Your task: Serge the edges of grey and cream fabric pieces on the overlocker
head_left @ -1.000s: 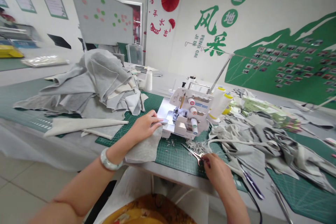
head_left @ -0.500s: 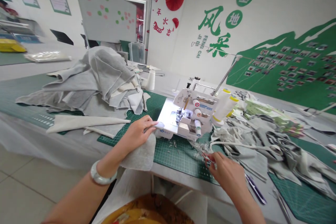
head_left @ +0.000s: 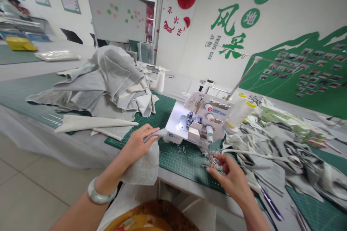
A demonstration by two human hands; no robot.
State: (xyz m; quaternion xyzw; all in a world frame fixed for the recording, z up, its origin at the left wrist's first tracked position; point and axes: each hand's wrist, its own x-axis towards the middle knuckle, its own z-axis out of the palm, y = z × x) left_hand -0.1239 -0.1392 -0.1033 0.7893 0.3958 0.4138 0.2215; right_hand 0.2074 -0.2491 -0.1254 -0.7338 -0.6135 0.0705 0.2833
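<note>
While the left hand (head_left: 137, 145) curls its fingers firmly around a grey knit cloth (head_left: 142, 164), the cloth's narrow end reaches toward the left side of a white overlocker (head_left: 196, 121). Its wider part hangs over the near table edge (head_left: 187, 187), which keeps that weight clear of the machine's front. The right hand (head_left: 230, 180) pinches a tangle of pale threads (head_left: 214, 160) between thumb and fingertips. The tangle seems to trail from the overlocker's right front, though the exact join is too small to tell.

A green cutting mat (head_left: 173, 158) lies between the hands, flecked with snipped scraps (head_left: 184, 149), and gives them open room before the machine. Two thread cones (head_left: 240, 113) stand behind the overlocker's right side, away from the working area. Further right, a crumpled heap of grey cloth (head_left: 276, 155) crowds the right hand's side, with a purple-handled tool (head_left: 269, 198) near its lower edge. On the left, a larger fabric pile (head_left: 108, 79) and a folded strip (head_left: 92, 124) sit well beyond the left hand, leaving more room there.
</note>
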